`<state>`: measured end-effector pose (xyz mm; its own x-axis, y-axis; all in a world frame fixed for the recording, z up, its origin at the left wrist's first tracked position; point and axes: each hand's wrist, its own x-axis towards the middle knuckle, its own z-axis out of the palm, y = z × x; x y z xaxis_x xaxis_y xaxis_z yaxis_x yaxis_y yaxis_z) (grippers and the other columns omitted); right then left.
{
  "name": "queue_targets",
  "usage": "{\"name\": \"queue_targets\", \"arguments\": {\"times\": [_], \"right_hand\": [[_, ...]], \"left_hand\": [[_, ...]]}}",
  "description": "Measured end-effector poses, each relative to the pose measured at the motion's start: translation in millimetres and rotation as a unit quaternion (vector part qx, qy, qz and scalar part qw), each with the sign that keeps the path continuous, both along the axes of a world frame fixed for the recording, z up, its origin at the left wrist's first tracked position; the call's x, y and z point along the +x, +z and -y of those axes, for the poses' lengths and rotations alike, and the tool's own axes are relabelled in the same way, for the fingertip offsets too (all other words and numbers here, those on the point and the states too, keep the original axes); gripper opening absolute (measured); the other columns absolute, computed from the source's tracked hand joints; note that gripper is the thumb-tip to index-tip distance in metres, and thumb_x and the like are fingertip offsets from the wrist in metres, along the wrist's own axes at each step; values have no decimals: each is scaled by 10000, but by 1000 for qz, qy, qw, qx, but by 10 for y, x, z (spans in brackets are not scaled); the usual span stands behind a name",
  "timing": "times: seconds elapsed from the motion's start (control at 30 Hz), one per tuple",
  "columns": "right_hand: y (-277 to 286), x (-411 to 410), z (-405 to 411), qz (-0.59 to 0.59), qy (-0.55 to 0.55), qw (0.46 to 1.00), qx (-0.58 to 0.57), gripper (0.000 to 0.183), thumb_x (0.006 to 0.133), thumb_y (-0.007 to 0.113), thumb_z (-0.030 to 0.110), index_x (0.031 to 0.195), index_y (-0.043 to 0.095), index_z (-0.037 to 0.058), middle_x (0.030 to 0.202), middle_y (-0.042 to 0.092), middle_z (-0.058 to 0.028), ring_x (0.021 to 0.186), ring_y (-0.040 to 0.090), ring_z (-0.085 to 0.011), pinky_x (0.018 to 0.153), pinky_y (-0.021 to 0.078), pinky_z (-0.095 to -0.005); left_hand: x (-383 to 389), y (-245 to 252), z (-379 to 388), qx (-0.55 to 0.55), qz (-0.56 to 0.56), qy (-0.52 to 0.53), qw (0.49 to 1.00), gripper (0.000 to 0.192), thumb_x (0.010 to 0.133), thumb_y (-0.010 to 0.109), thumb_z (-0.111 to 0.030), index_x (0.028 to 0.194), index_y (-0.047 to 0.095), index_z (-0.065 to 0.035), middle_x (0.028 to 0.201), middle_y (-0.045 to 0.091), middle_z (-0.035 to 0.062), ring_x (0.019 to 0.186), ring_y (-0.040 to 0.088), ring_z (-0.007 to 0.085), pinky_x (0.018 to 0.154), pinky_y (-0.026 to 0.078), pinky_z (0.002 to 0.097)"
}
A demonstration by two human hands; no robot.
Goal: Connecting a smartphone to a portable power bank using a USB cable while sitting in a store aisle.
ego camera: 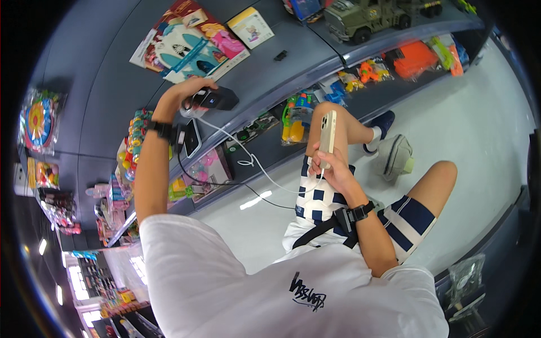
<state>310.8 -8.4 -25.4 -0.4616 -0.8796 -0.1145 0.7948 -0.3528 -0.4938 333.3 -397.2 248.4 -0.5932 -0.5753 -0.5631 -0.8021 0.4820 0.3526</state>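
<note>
My left hand (190, 91) reaches to the grey shelf (270, 80) and is closed around a black box-shaped device (222, 99) with a small lit display, possibly a power bank. Some clear, whitish plastic shows under that hand. My right hand (334, 167), above my lap, holds a cream-coloured smartphone (328, 131) upright, its camera side in view. A white cable (258, 164) runs from beside the black device to the phone's lower end. Near my left wrist, another smartphone (192, 138) lies at the shelf's edge. Both wrists wear black straps; a black cable hangs from the left one.
A boxed toy castle set (198, 46), a small yellow-and-white box (251, 29) and a green toy truck (365, 21) occupy the upper shelf. Bagged toys (296, 120) fill the lower one. A grey cloth cap or bag (393, 156) lies on the floor by my legs.
</note>
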Motion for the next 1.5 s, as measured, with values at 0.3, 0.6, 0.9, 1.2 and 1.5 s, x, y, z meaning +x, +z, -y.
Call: {"name": "queue_targets", "arguments": {"times": [0.3, 0.6, 0.9, 1.2, 1.5], "right_hand": [[-38, 19, 12, 0, -10, 1000, -12, 397, 967, 688, 185, 1264, 472, 35, 802, 555, -64, 683, 558, -201, 744, 518, -418], [8, 42, -14, -11, -20, 1000, -4, 405, 965, 685, 184, 1267, 472, 18, 805, 557, -61, 689, 565, -190, 738, 526, -403], [-410, -38, -105, 0, -25, 998, 51, 478, 935, 752, 252, 1311, 571, 19, 911, 697, -62, 768, 695, -171, 760, 592, -357], [-269, 30, -33, 55, -31, 998, -23, 567, 994, 725, 342, 1435, 495, 69, 1089, 574, 53, 947, 567, -49, 782, 482, -223], [-1364, -80, -375, 62, -64, 996, 6, 490, 878, 668, 284, 1266, 601, -8, 1103, 698, -99, 948, 694, -188, 844, 597, -366]], "left_hand": [[-326, 162, 77, -12, 78, 15, 997, 466, 834, 732, -433, 1022, 658, -13, 826, 733, 139, 626, 733, 219, 570, 630, 314], [340, 315, -318, -550, -54, -59, 831, 696, 953, 541, -671, 993, 714, 2, 843, 718, 162, 703, 722, 286, 686, 596, 364], [800, -1469, -2661, -196, -457, -172, 850, 112, 890, 725, -104, 944, 707, -8, 839, 714, 139, 718, 697, 239, 649, 531, 336], [1046, -2121, -3308, -56, -340, -145, 928, 764, 906, 708, -188, 1529, 375, 105, 1529, 450, 337, 1409, 466, 475, 1171, 393, 527], [767, -2537, -3434, -74, -405, -239, 879, 1033, 758, 723, -162, 1600, 184, 99, 1609, 263, 367, 1467, 313, 548, 1227, 262, 578]]}}
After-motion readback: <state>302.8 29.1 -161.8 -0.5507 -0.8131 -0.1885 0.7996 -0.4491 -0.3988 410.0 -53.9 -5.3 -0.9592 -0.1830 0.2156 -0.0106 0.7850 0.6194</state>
